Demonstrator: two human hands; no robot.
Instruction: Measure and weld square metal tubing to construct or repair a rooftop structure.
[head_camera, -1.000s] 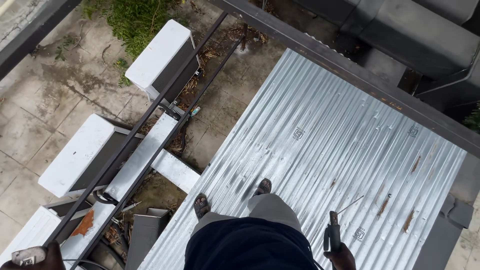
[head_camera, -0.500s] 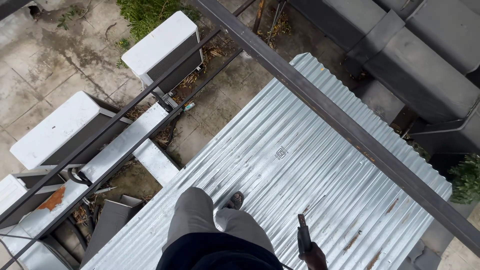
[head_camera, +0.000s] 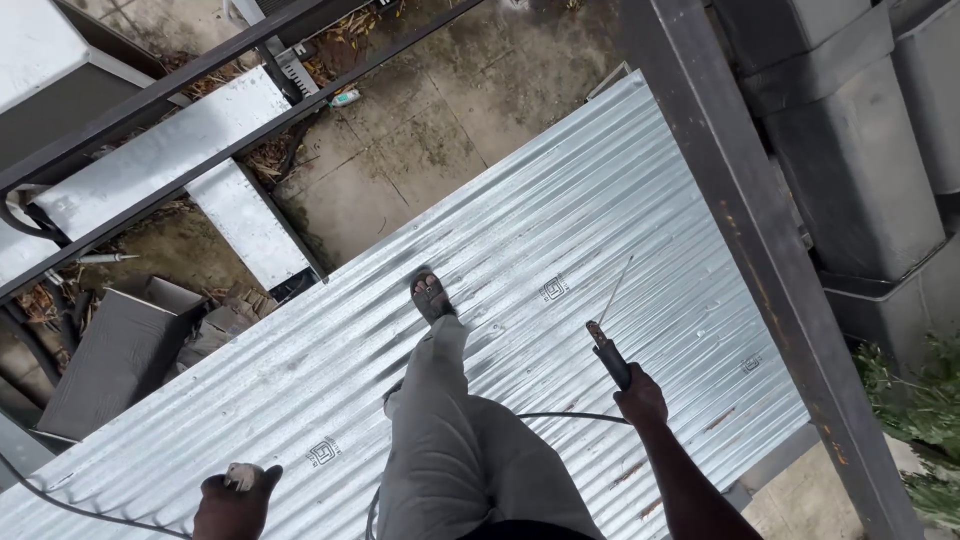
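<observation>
My right hand (head_camera: 641, 398) grips the dark handle of a welding electrode holder (head_camera: 609, 355), with a thin rod (head_camera: 616, 290) sticking up and away from it. A black cable (head_camera: 560, 417) runs from it back toward my legs. My left hand (head_camera: 236, 495) is at the bottom edge, closed around a small pale object that I cannot make out. I stand on a corrugated metal roof sheet (head_camera: 560, 220), one sandalled foot (head_camera: 432, 297) stepped forward on it.
A heavy rusty steel beam (head_camera: 760, 250) crosses on the right. Thin dark steel bars (head_camera: 200, 120) cross the upper left. Far below lie a concrete yard (head_camera: 450, 110), white slabs (head_camera: 160, 150) and debris. Grey concrete blocks (head_camera: 850, 160) stand right. The sheet's left edge drops off.
My view has swung right and the beam now stands steeper at the right. My right hand has risen into view with the holder, and my left hand shows at the bottom.
</observation>
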